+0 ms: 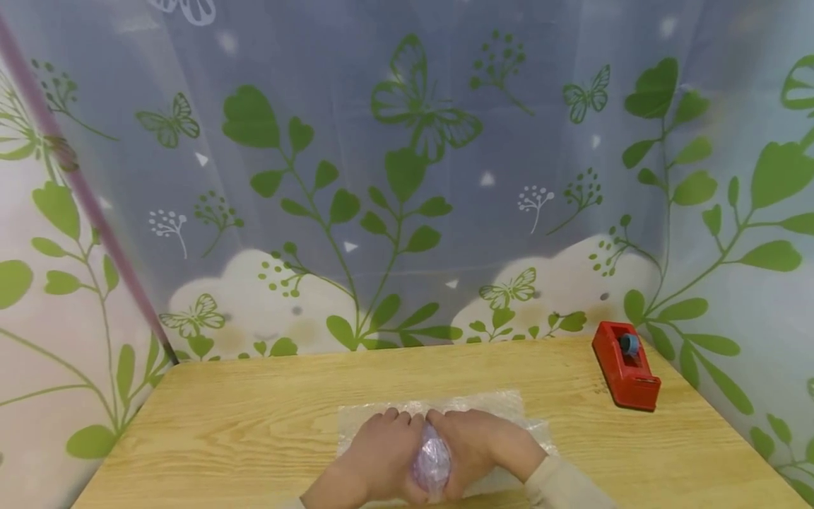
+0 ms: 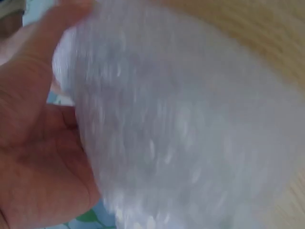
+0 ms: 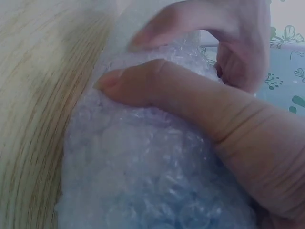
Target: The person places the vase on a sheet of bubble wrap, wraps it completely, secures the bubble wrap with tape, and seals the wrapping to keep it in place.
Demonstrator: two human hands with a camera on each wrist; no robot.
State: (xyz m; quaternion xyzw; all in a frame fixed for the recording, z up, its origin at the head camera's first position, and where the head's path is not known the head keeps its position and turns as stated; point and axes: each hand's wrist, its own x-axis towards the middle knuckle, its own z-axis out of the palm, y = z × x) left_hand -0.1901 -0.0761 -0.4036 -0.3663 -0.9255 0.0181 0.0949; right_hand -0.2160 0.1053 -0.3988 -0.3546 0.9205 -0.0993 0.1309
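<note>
Between both hands, near the table's front edge, is a rounded bundle in clear bubble wrap (image 1: 434, 459), with a pale purple tint showing through. My left hand (image 1: 384, 452) grips its left side, thumb and curled fingers around it. From the right, my right hand (image 1: 477, 442) holds it, the thumb (image 3: 138, 83) lying across the wrap in the right wrist view. Motion blurs the bubble wrap (image 2: 162, 119) in the left wrist view. Under the hands, a flat part of the bubble wrap sheet (image 1: 496, 404) spreads on the table. What lies inside the bundle is hidden.
A red tape dispenser (image 1: 626, 367) with a small roll of tape (image 1: 629, 345) stands at the table's back right. The wooden table (image 1: 222, 424) is bounded behind and at the sides by curtains (image 1: 343, 205) printed with leaves and butterflies. A pinkish pole (image 1: 104, 219) leans at the left.
</note>
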